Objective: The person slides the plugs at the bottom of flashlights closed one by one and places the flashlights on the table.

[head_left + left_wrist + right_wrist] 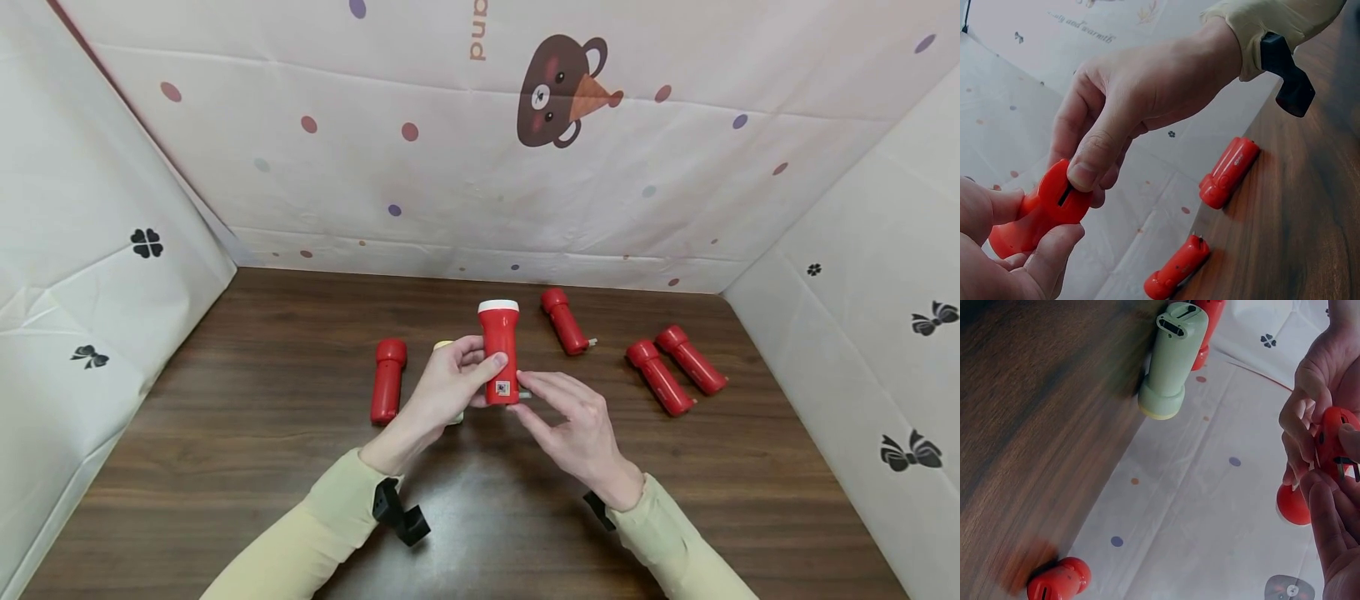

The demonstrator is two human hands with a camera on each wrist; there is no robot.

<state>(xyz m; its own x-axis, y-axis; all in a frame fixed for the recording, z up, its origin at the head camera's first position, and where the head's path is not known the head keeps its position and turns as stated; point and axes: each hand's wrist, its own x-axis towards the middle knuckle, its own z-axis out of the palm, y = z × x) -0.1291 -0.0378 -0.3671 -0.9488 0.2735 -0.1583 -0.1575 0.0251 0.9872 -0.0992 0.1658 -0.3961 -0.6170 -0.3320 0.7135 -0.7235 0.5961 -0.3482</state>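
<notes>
A red flashlight [500, 342] with a white lens rim stands head up in my left hand [453, 375], whose thumb lies along the front and whose fingers wrap behind. My right hand [573, 425] is at its lower end, with thumb and fingertips pinching the base. In the right wrist view, metal plug prongs [1340, 469] stick out close to the right fingertips. A dark slot [1065, 195] in the end shows in the left wrist view beside the right thumb. Partly hidden behind the left hand is a pale green flashlight [1172, 359] with a yellow rim.
One red flashlight [387, 381] lies left of the left hand. Another red flashlight [566, 322], prongs out, lies behind the right hand. Two more, a nearer red flashlight [661, 379] and a farther red flashlight [692, 360], lie at right. Printed cloth [450, 183] walls in the table.
</notes>
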